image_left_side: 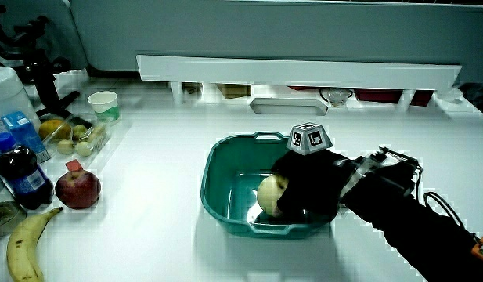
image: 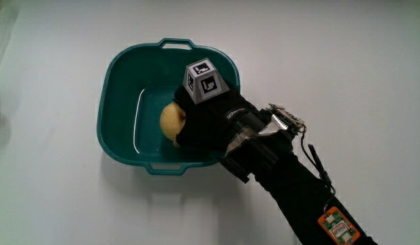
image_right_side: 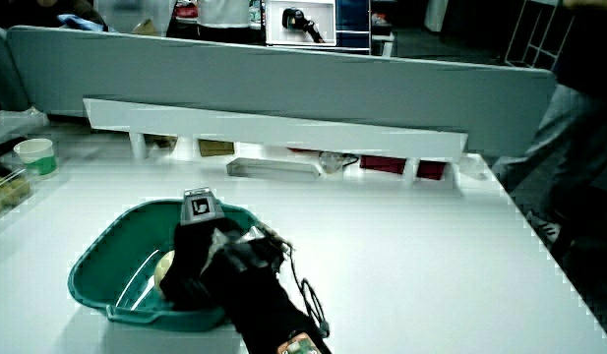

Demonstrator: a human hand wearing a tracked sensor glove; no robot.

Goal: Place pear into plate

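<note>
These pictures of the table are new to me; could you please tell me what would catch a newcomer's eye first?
The deep teal plastic basin with handles stands out in the middle of the white table. The black-gloved hand reaches into it, its grip closed around a pale yellow pear inside the basin. In a side view, a red apple and a yellow banana lie near the table's edge.

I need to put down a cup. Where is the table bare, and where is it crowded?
Bare table lies between the teal basin and the apple. Crowded by the apple: banana, bottle, fruit tray. The hand fills the basin.
</note>
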